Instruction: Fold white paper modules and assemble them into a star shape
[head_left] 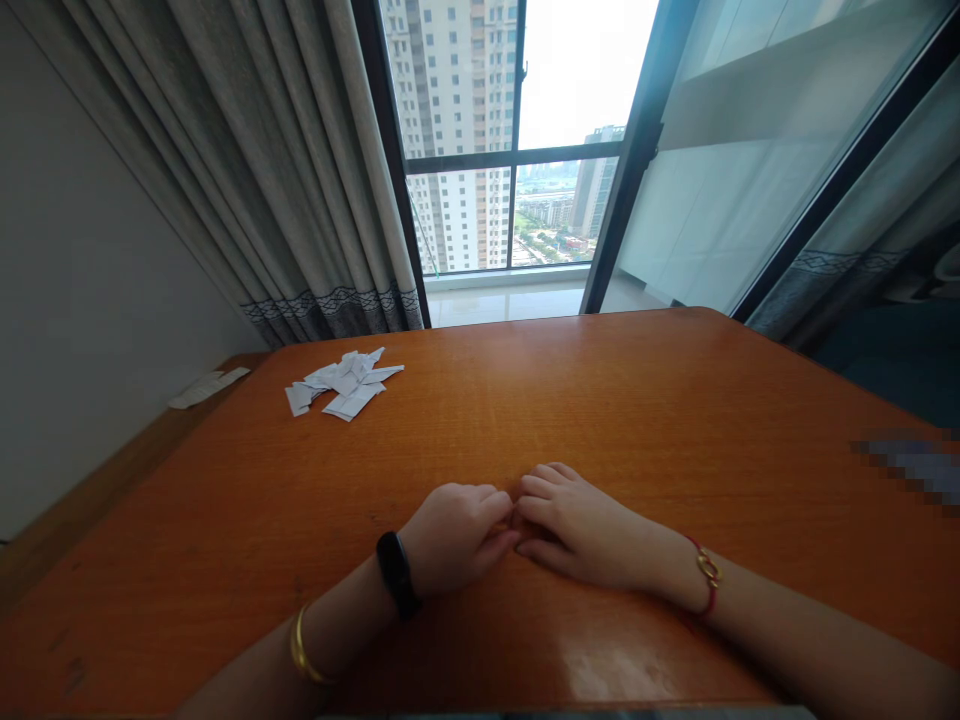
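Observation:
My left hand (459,535) rests on the wooden table (637,400), its fingers curled in and closed. A black band (397,574) is around that wrist, with a gold bangle (303,645) farther up the forearm. Facing it, my right hand (581,525) lies palm down with the fingers bent and the thumb beneath them. The fingertips of both hands meet at the middle, and I see nothing held in either. A red cord bracelet (707,575) circles the right wrist. Beyond the left hand, a loose pile of folded white paper pieces (349,382) lies at the table's far left.
Past the table's far edge stands a dark-framed window (516,155) with tall buildings outside. A grey curtain (300,180) hangs on the left. Some pale strips (210,387) lie beside the table's left edge. A pixelated patch (919,465) covers something at the right edge.

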